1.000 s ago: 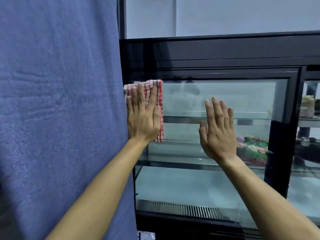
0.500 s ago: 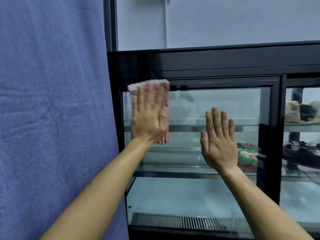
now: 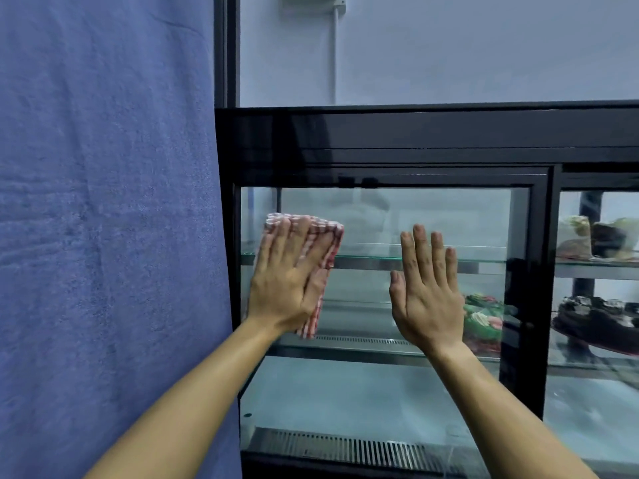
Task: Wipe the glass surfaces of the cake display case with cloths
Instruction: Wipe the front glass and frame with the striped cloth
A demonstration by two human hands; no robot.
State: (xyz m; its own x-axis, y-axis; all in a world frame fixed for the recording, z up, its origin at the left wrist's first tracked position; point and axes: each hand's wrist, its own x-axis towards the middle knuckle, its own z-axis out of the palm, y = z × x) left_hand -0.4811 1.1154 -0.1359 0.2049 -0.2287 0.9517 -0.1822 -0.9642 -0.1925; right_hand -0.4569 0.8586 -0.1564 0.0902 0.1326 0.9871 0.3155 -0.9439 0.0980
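A black-framed cake display case [image 3: 415, 136] fills the right of the view. Its left glass door [image 3: 373, 223] faces me. My left hand [image 3: 288, 281] lies flat with straight fingers, pressing a folded red-and-white checked cloth [image 3: 326, 236] against the upper left of that glass. The cloth shows above and to the right of the hand. My right hand [image 3: 427, 292] is flat on the same pane, fingers straight and pointing up, to the right of the cloth and holding nothing.
A blue towel-like fabric [image 3: 103, 219] hangs along the whole left side, right against the case. Glass shelves inside carry a green decorated cake [image 3: 484, 319] and, behind the right door, dark cakes [image 3: 594, 316]. A vent grille [image 3: 345, 447] runs along the case floor.
My left hand with the cloth has slid along the upper left glass, right then down-left. The right hand stayed flat on the pane. My view tilted up and left.
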